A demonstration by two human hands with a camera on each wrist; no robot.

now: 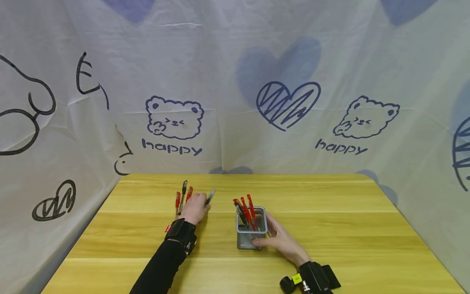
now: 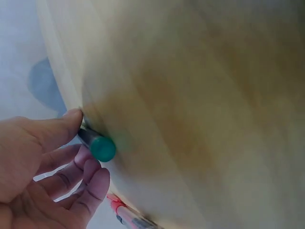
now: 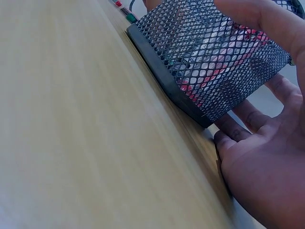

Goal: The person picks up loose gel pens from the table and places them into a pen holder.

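My left hand is over the left part of the table, pinching a dark pen between thumb and fingers. In the left wrist view, the green end of that pen points toward the camera. A mesh pen holder stands upright near the middle of the table. My right hand grips it from the right, thumb on the near side and fingers round the far side. Several red pens and a black pen lean inside, also visible through the mesh in the right wrist view.
Beside the left hand lie a red pen, a black-capped pen and another red-capped pen. A small red piece shows by the left wrist. The wooden table ends at a printed cloth behind.
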